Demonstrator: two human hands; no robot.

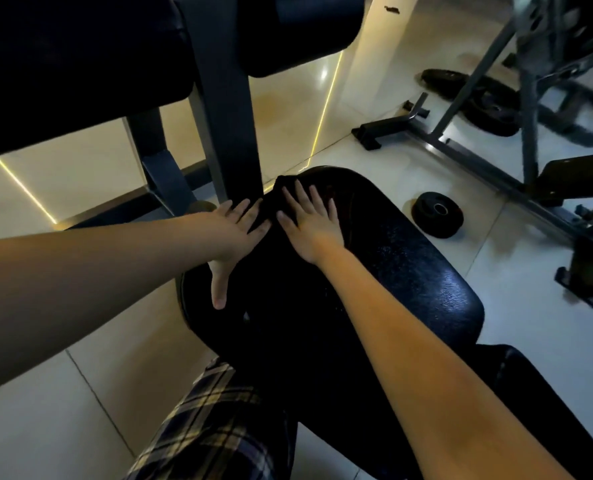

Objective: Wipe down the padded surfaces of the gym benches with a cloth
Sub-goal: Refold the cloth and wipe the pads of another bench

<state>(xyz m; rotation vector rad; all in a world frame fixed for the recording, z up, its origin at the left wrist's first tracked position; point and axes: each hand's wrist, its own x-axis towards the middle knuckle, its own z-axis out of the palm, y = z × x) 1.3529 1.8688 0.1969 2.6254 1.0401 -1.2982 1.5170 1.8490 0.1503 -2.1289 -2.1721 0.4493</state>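
Note:
A black padded bench seat [409, 271] lies in front of me, glossy and wet-looking on its right half. A dark cloth [274, 199] is spread over its far left end, hard to tell apart from the padding. My left hand [234, 233] lies flat on the cloth's left side, fingers straight and thumb stretched back toward me. My right hand [310, 220] presses flat on the cloth beside it, fingers spread and pointing away. A second black pad [516, 386] continues toward me at the lower right.
A dark steel upright [225, 116] rises just beyond my hands, with large black pads [80, 64] overhead. A small weight plate [437, 214] lies on the tiled floor to the right, beside another grey bench frame [478, 157] and more plates [489, 105]. My plaid trouser leg [212, 420] is at bottom.

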